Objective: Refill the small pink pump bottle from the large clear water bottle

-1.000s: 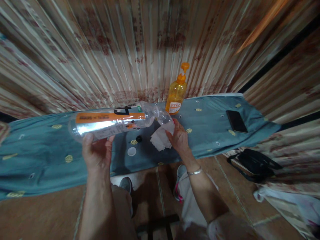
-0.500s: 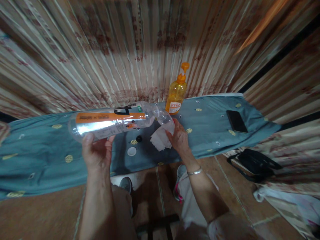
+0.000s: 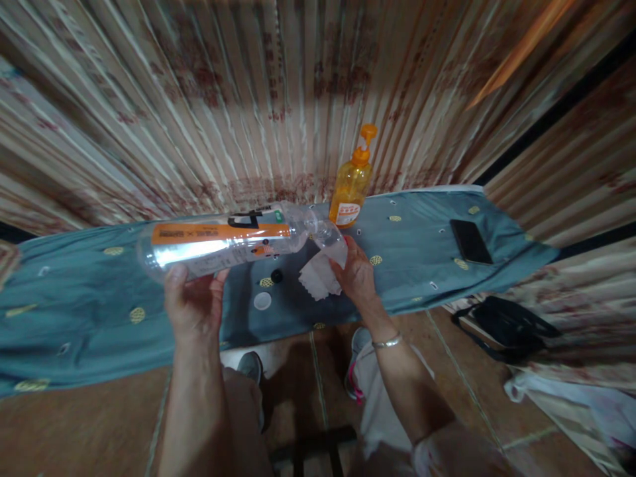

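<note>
A large clear plastic bottle with an orange and silver label lies sideways in the air, its narrow end pointing right. My left hand is closed around its underside near the base. At the narrow end, a clear cup-shaped plastic piece meets the bottle; I cannot tell whether the two are joined. My right hand grips the far end of that piece together with a white tissue, which hangs toward the table. Below the bottle are a small black cap and a white round lid.
An orange pump bottle stands just behind my right hand. A black phone rests on the right of the green cloth-covered table. Pleated curtains hang behind. A black bag is at the lower right.
</note>
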`<state>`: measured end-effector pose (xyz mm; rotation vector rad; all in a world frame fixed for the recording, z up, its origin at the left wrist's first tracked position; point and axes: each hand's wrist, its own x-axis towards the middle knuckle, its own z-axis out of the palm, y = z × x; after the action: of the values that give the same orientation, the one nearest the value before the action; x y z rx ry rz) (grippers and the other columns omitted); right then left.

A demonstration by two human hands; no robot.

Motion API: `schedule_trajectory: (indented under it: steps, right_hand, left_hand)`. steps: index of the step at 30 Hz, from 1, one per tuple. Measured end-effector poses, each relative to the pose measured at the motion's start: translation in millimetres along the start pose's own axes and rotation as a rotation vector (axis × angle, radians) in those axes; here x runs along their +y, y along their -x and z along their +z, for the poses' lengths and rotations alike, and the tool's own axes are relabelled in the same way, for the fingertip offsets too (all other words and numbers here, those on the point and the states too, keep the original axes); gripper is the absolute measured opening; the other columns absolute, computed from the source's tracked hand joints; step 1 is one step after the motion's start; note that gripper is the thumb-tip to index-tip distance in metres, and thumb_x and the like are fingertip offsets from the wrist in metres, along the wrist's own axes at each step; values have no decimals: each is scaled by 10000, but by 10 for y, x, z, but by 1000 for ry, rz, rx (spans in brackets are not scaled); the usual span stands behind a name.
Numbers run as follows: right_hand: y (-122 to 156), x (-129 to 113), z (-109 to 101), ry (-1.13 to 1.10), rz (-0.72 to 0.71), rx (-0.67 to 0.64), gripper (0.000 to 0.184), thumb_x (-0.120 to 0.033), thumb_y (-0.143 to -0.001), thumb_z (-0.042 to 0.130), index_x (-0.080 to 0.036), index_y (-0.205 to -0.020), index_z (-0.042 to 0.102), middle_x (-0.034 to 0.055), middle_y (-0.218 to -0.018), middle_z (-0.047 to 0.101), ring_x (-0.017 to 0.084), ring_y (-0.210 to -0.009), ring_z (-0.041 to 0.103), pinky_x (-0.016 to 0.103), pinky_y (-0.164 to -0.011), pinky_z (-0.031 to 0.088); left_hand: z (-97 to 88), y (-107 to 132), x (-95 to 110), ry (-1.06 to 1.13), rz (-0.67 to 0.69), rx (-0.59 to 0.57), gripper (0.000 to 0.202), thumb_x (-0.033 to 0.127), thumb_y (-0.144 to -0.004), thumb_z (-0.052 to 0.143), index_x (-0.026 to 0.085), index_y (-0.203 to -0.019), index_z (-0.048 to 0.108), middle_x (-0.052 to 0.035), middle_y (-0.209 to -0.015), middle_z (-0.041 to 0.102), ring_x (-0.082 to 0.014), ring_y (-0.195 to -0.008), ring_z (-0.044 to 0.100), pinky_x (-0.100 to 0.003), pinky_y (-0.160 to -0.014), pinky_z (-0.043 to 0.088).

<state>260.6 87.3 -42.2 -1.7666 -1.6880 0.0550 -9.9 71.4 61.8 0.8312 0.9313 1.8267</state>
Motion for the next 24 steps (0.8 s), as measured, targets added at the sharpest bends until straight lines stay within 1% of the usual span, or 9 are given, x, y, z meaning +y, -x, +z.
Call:
schedule_trajectory:
  steps: [3, 5, 7, 12, 18, 21, 24]
  right_hand:
    - [6, 17, 16, -7, -9, 23, 615, -213, -919, 694, -93, -1489, 497, 245, -1382, 708, 335, -1259, 701, 501, -1088, 579]
    - [7, 26, 21, -11, -13, 26, 614, -220, -920, 695, -98, -1488, 495, 247, -1389, 706, 337, -1269, 699, 503, -1085, 583]
    - [4, 27, 17, -10, -9, 14, 614, -216, -920, 692, -106, -1489, 491, 249, -1390, 706, 339, -1278, 697, 506, -1085, 583]
    - [-5, 7, -10, 29, 10, -25, 640, -215, -913, 703, -79, -1497, 479, 273, -1400, 691, 354, -1297, 687, 508, -1106, 568]
    - [-14, -16, -32, 45, 7, -47, 651, -213, -917, 698, -56, -1509, 476, 285, -1417, 674, 357, -1299, 679, 507, -1108, 565]
    - [-13, -16, -34, 48, 16, -52, 646, -217, -919, 701, -46, -1504, 487, 285, -1390, 686, 356, -1292, 682, 492, -1104, 568]
    - [-8, -4, -23, 32, 6, -36, 636, -234, -926, 692, -69, -1506, 488, 263, -1374, 700, 357, -1276, 687, 503, -1088, 578]
  left_hand:
    - [-26, -17, -13, 5, 9, 12, 423, 536, -665, 855, 318, -1009, 743, -21, -1182, 799, -325, -1335, 656, -433, -1020, 623]
    - [-21, -16, -16, 13, 15, 33, 439, 542, -650, 857, 309, -1006, 746, -21, -1186, 797, -318, -1315, 666, -424, -1006, 631]
    - [-7, -7, -13, 10, 6, 28, 430, 540, -645, 865, 313, -989, 743, -15, -1196, 793, -308, -1313, 667, -413, -1009, 632]
    - [4, 4, -4, 7, 11, 43, 403, 546, -657, 856, 285, -932, 720, -35, -1190, 796, -315, -1381, 625, -406, -1029, 630]
    - [-43, -12, -15, -10, -13, 22, 335, 546, -663, 849, 308, -843, 697, -15, -1168, 804, -319, -1452, 571, -421, -1060, 624]
    - [-25, -4, -9, -4, -8, 13, 342, 541, -655, 857, 307, -862, 716, -15, -1187, 801, -324, -1442, 580, -420, -1060, 622]
    - [9, 8, -3, 11, -1, 25, 375, 529, -658, 860, 294, -926, 744, -12, -1199, 803, -313, -1372, 637, -393, -1018, 635]
